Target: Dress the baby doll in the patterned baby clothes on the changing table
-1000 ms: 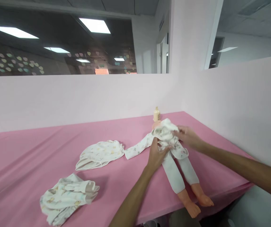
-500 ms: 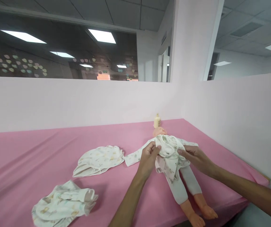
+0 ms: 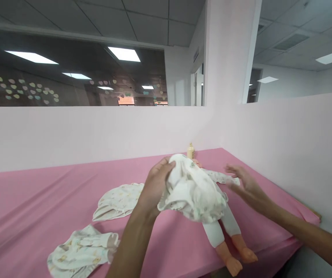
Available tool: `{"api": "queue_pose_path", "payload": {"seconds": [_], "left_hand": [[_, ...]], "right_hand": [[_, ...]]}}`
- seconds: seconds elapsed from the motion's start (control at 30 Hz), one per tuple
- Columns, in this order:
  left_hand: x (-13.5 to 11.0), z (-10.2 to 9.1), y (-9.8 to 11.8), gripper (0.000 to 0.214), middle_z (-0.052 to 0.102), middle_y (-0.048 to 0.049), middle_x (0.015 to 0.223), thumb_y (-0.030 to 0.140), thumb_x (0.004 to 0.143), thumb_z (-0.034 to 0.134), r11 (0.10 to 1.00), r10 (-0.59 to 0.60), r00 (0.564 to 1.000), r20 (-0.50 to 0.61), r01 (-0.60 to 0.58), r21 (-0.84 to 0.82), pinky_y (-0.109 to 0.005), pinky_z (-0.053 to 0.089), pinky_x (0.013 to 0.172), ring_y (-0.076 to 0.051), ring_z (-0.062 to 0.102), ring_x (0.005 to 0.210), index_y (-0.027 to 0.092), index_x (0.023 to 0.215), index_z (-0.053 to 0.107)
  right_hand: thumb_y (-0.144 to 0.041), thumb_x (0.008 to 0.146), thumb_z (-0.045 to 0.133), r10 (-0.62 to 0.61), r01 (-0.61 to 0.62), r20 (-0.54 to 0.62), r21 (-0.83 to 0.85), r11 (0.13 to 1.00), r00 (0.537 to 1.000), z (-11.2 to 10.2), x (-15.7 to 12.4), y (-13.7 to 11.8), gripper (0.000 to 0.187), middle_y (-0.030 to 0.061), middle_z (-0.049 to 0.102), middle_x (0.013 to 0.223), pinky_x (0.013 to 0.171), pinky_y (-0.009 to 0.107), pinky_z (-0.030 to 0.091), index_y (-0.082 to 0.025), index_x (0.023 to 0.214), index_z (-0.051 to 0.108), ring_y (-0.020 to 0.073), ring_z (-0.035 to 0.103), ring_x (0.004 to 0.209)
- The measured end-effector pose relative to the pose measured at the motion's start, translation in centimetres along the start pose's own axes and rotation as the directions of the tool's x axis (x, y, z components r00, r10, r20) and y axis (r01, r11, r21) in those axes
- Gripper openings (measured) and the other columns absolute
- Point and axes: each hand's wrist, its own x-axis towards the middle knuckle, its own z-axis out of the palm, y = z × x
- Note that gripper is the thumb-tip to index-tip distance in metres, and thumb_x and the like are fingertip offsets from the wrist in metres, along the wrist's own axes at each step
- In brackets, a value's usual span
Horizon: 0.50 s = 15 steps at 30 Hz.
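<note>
The left hand (image 3: pixel 156 182) is gripping a garment (image 3: pixel 193 193), its fingers (image 3: pixel 166 168) clenched into the soft fabric at the upper edge. The garment is a thin white knit with a faint pastel print. It is bunching into a rounded, wrinkled mound and is hanging lifted over the torso of a doll (image 3: pixel 212 235). The right hand (image 3: pixel 242 184) is hovering just beside the garment, its fingers (image 3: pixel 232 169) spread and released, grasping nothing.

The doll is lying on its back on the desk (image 3: pixel 38 200), near the right corner, feet toward the person. Its body is mostly hidden by the garment. Two legs are showing in smooth white leggings, ending in bare, glossy, peach-coloured plastic feet near the front edge. One printed sleeve is poking out under the right hand.

A matte pink cloth with shallow creases is covering the desk. Two more printed white pieces are lying on it, left of the doll: a far cloth (image 3: pixel 118 200), spread flat in a rounded shape, and a near cloth (image 3: pixel 80 255), crumpled in loose folds. One small cream bottle (image 3: pixel 190 150) is standing upright behind the doll, against the pale, smooth partition (image 3: pixel 96 131).
</note>
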Motion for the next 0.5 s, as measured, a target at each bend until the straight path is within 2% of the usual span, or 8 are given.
{"api": "queue_pose_path", "payload": {"seconds": [0.07,0.1,0.17,0.27,0.33,0.4,0.43,0.5], "left_hand": [[-0.6,1.7,0.1,0.028,0.065,-0.0015,0.07,0.034,0.073,0.068,0.993,-0.069,0.99,0.123,0.057,0.104,-0.022,0.047,0.055,-0.014,0.061,0.06,0.016,0.094,0.065],[-1.0,2.3,0.3,0.029,0.066,-0.002,0.071,0.035,0.074,0.068,0.984,-0.093,0.98,0.176,0.063,0.169,-0.022,0.046,0.056,-0.014,0.06,0.06,0.016,0.094,0.066],[-1.8,3.0,1.0,0.027,0.067,-0.0029,0.074,0.035,0.074,0.067,0.949,-0.098,0.963,0.251,0.015,0.316,-0.023,0.046,0.057,-0.015,0.06,0.063,0.016,0.094,0.068],[-2.7,2.3,2.8,0.02,0.067,-0.0032,0.078,0.027,0.072,0.065,0.821,0.026,0.967,0.255,-0.166,0.547,-0.022,0.042,0.056,-0.016,0.058,0.066,0.018,0.09,0.071],[-3.0,1.0,4.2,0.019,0.064,-0.0018,0.075,0.02,0.07,0.062,0.679,0.149,0.969,0.196,-0.244,0.693,-0.021,0.037,0.053,-0.014,0.053,0.062,0.02,0.087,0.072],[-3.0,-0.3,5.5,0.019,0.058,-0.0005,0.07,0.016,0.067,0.061,0.569,0.265,0.957,0.116,-0.252,0.783,-0.021,0.033,0.052,-0.012,0.046,0.059,0.021,0.082,0.072],[-2.9,-0.8,6.1,0.018,0.056,-0.0004,0.07,0.015,0.066,0.062,0.552,0.303,0.95,0.075,-0.239,0.799,-0.021,0.032,0.052,-0.012,0.044,0.059,0.021,0.081,0.072],[-2.8,-1.3,7.2,0.014,0.058,-0.0015,0.073,0.017,0.067,0.062,0.594,0.332,0.943,0.01,-0.217,0.775,-0.021,0.033,0.054,-0.013,0.046,0.062,0.02,0.078,0.07]], "right_hand": [[-0.047,0.078,0.065,-0.125,0.113,0.209,0.069,0.991,0.97,1.1,-1.0,-2.7,0.06,0.0105,0.053,0.133,0.088,0.037,0.048,-0.025,0.132,0.049,0.0269,0.052,0.117],[-0.043,0.079,0.064,-0.145,0.119,0.273,0.108,0.987,0.951,1.7,-1.2,-3.9,0.051,0.0098,0.059,0.123,0.082,0.035,0.05,-0.024,0.125,0.054,0.0254,0.057,0.108],[-0.036,0.083,0.056,-0.116,0.081,0.304,0.128,0.988,0.946,2.3,-1.1,-5.6,0.025,0.006,0.066,0.096,0.066,0.029,0.048,-0.019,0.1,0.063,0.0199,0.06,0.083],[-0.027,0.08,0.049,-0.058,0.043,0.177,0.091,0.995,0.983,1.3,0.2,-6.8,0.017,0.0016,0.063,0.073,0.052,0.025,0.04,-0.018,0.078,0.064,0.014,0.053,0.061],[-0.025,0.077,0.049,-0.059,0.056,0.044,0.079,0.995,0.997,-0.7,1.3,-7.1,0.018,0.001,0.063,0.071,0.052,0.024,0.039,-0.018,0.077,0.065,0.0133,0.052,0.059],[-0.025,0.075,0.05,-0.074,0.079,-0.049,0.1,0.992,0.996,-3.0,2.1,-7.6,0.018,0.0014,0.065,0.072,0.055,0.025,0.041,-0.018,0.079,0.066,0.014,0.055,0.063],[-0.025,0.074,0.051,-0.071,0.079,-0.071,0.117,0.99,0.995,-4.1,2.3,-7.9,0.018,0.0019,0.065,0.074,0.058,0.025,0.042,-0.018,0.079,0.067,0.0147,0.056,0.066],[-0.026,0.073,0.055,-0.05,0.056,-0.046,0.15,0.987,0.998,-6.0,2.5,-8.7,0.016,0.0031,0.067,0.078,0.063,0.026,0.045,-0.018,0.081,0.067,0.0161,0.059,0.072]]}}
